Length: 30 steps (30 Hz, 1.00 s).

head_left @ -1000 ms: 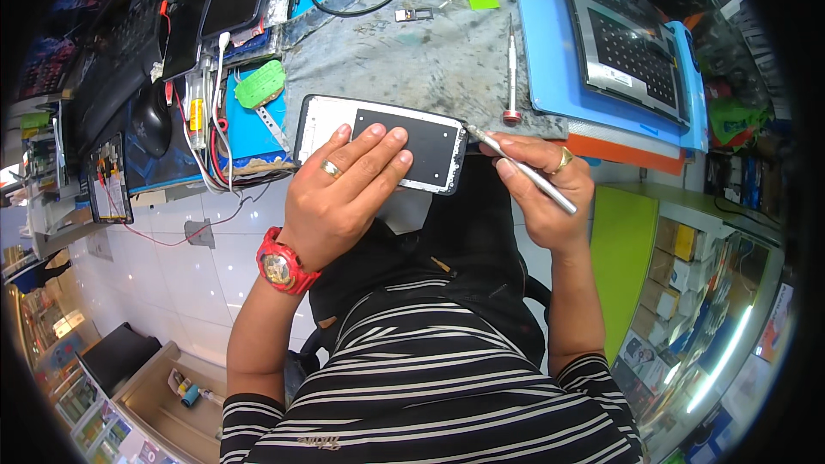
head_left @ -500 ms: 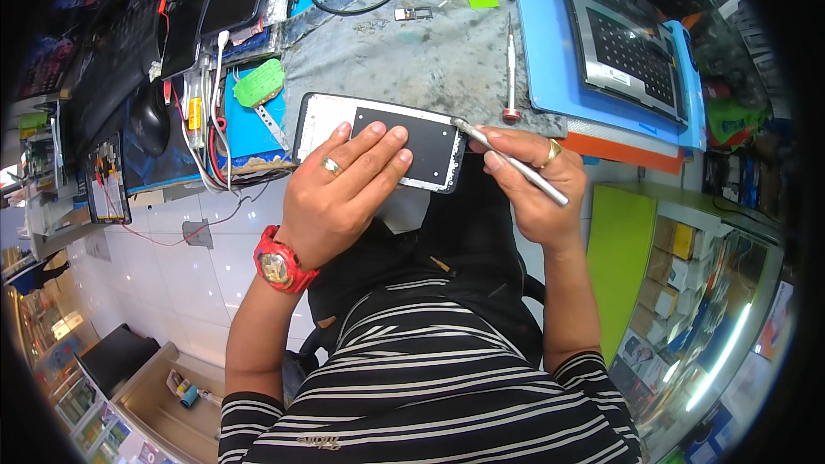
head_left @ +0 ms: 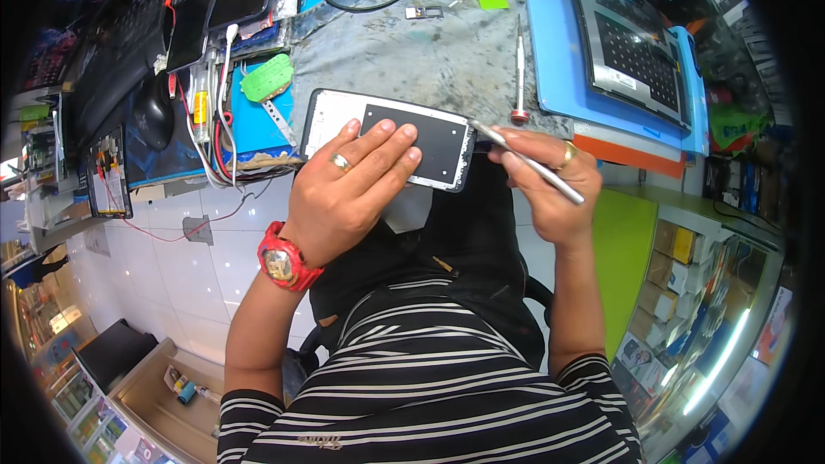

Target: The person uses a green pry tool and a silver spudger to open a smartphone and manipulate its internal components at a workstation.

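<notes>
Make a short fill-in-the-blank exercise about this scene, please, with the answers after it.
1. The left hand presses flat on the ____ at the edge of the bench.
2. The right hand holds thin metal ____ whose tip meets the phone's right end.
3. On the left wrist sits a ____ watch.
4. A screwdriver lies on the bench, left of the ____ mat.

Answers: phone; tweezers; red; blue
</notes>
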Each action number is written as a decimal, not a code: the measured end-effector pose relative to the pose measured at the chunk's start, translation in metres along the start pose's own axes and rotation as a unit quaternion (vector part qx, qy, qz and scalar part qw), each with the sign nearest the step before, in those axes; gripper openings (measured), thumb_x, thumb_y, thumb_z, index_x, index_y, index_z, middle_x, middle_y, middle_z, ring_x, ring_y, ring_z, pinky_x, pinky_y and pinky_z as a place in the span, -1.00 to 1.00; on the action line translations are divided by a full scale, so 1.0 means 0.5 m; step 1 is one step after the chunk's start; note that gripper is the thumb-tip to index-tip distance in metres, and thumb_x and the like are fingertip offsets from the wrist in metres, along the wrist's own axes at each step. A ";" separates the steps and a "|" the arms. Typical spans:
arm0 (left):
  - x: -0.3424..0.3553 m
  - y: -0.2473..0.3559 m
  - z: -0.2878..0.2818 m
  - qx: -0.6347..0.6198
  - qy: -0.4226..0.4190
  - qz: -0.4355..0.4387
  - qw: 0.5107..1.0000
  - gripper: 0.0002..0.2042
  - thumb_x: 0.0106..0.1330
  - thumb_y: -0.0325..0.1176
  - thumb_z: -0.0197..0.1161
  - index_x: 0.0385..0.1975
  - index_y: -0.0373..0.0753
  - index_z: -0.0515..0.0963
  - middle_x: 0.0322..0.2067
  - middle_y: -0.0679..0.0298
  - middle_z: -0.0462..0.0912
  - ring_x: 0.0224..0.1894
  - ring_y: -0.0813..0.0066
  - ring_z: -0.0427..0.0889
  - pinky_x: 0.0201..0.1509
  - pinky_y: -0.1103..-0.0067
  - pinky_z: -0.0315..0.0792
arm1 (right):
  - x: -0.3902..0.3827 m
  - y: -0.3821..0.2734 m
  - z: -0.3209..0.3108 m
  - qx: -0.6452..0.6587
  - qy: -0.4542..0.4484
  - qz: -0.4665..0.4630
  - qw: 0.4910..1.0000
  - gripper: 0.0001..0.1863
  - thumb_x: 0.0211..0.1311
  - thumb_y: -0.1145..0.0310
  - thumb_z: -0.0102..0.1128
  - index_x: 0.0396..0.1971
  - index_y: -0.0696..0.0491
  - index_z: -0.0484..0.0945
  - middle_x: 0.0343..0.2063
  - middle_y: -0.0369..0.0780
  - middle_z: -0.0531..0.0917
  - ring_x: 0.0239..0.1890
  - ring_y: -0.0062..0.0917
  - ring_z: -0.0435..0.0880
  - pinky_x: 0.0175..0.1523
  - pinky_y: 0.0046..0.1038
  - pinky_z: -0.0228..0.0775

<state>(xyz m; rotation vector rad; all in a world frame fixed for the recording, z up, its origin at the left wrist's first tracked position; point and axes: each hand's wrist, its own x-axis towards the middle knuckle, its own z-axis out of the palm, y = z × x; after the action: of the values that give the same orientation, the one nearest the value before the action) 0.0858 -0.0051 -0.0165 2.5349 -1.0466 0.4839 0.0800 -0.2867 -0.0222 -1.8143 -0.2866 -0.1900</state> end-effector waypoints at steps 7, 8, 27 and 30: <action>0.005 0.005 -0.006 -0.007 0.000 -0.013 1.000 -0.69 0.22 -0.50 0.42 -0.02 -0.17 0.78 0.12 0.25 0.78 0.23 0.27 0.72 0.35 0.25 0.58 | 0.012 -0.008 0.004 -0.001 -0.018 -0.002 1.000 -0.82 0.24 0.65 0.44 -0.16 0.22 0.78 -0.15 -0.02 0.85 -0.15 -0.38 0.89 -0.02 -0.43 0.70; 0.005 0.006 -0.006 -0.005 0.001 -0.016 1.000 -0.69 0.22 -0.50 0.42 -0.02 -0.17 0.78 0.12 0.25 0.78 0.23 0.27 0.72 0.35 0.25 0.58 | 0.004 -0.008 0.000 0.006 -0.004 0.017 1.000 -0.81 0.24 0.64 0.44 -0.15 0.22 0.78 -0.15 -0.03 0.85 -0.17 -0.41 0.89 -0.05 -0.45 0.70; 0.001 0.002 -0.002 -0.017 0.009 -0.013 1.000 -0.70 0.23 -0.50 0.41 -0.02 -0.15 0.78 0.15 0.28 0.77 0.22 0.30 0.73 0.32 0.24 0.61 | 0.027 -0.014 0.015 0.003 -0.034 0.013 0.999 -0.80 0.30 0.65 0.39 -0.10 0.20 0.79 -0.21 -0.08 0.87 -0.41 -0.60 0.80 -0.37 -0.61 0.56; 0.003 0.000 -0.003 -0.014 0.014 -0.015 1.000 -0.70 0.23 -0.49 0.42 -0.02 -0.15 0.78 0.14 0.28 0.77 0.22 0.30 0.73 0.31 0.24 0.62 | 0.013 -0.018 -0.002 0.008 -0.033 0.054 0.998 -0.79 0.36 0.64 0.33 -0.05 0.21 0.76 -0.08 0.01 0.83 -0.26 -0.47 0.86 -0.41 -0.61 0.56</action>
<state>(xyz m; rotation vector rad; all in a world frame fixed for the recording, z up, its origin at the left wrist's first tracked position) 0.0868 -0.0054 -0.0143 2.5086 -0.9980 0.4927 0.0837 -0.2849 -0.0120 -1.8166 -0.2346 -0.0520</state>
